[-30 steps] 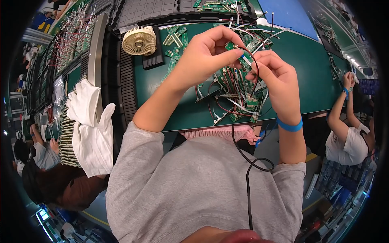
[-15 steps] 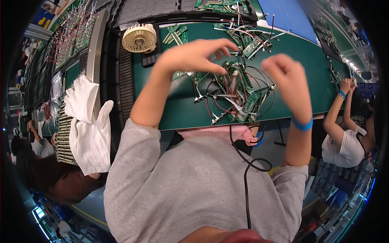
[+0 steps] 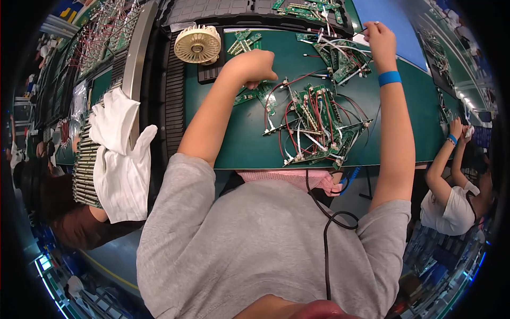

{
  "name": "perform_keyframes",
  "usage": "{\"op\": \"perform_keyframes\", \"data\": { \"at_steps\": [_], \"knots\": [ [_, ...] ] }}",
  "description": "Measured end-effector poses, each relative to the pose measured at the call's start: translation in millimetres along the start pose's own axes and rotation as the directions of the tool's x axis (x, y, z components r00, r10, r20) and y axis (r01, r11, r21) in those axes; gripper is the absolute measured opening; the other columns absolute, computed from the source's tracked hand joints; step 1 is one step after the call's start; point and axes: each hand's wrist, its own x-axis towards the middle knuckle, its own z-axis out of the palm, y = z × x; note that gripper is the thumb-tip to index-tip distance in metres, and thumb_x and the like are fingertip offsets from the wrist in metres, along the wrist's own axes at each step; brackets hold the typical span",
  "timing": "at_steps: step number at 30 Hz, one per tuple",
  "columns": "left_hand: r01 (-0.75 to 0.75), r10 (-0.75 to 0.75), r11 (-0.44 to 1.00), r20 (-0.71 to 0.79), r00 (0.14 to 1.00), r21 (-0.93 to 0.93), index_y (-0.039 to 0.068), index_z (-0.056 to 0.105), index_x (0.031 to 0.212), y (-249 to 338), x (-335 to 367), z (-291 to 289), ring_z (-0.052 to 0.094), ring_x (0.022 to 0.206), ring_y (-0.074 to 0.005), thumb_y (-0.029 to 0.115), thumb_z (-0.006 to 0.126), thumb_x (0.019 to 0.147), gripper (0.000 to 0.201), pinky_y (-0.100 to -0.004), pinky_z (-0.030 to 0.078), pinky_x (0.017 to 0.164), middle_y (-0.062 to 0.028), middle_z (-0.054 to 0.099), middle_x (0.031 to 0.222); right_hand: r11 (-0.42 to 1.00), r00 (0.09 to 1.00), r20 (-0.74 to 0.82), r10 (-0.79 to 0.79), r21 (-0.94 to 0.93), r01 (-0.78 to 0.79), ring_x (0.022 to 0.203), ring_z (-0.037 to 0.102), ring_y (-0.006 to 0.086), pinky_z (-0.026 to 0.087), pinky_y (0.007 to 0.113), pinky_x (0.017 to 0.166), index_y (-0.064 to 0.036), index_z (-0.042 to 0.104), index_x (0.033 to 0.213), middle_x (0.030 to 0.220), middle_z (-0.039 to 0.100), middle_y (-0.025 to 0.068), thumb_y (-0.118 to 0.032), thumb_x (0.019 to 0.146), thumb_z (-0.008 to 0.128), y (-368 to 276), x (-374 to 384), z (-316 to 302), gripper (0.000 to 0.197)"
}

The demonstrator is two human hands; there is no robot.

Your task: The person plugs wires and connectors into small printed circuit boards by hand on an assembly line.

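My right hand (image 3: 381,43), with a blue band on its wrist, is closed in a pinch on a thin dark wire (image 3: 359,32). That wire runs toward the far pile of wired green circuit boards (image 3: 342,61). My left hand (image 3: 254,68) is curled, knuckles up, just above some small green boards (image 3: 263,97); its fingertips are mostly hidden, so what they hold does not show. Between my arms, near the front edge, lies a tangle of circuit boards (image 3: 319,119) with red, black and white wires.
A cream round fan (image 3: 197,44) stands at the far left of the green tabletop (image 3: 239,151). White gloves (image 3: 125,175) hang beside the black rack at left. Black trays (image 3: 212,13) with boards sit at the back. Another person (image 3: 449,196) works at right.
My right hand has moved up and away to the far pile and closed on a wire. My left hand has drawn back left from the near tangle and curled over the small boards.
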Motion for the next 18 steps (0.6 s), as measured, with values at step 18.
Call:
{"op": "perform_keyframes", "data": {
  "at_steps": [18],
  "knots": [
    [-0.063,0.128,0.983,-0.395,0.91,0.173,0.001,0.059,0.077,-21,27,6,0.06,0.071,-0.0316,0.014,0.054,0.071,0.016,-0.0388,0.048,0.067,-0.0164,0.061,0.072,0.638,0.976,0.04,-0.212,0.762,0.107,0.093,0.052,0.0227,0.041,0.038,0.081,0.0035,0.054,0.105,0.1,0.056,0.0122,-0.015,0.088,0.04,-49,-1,-114,0.028]
  ]
}}
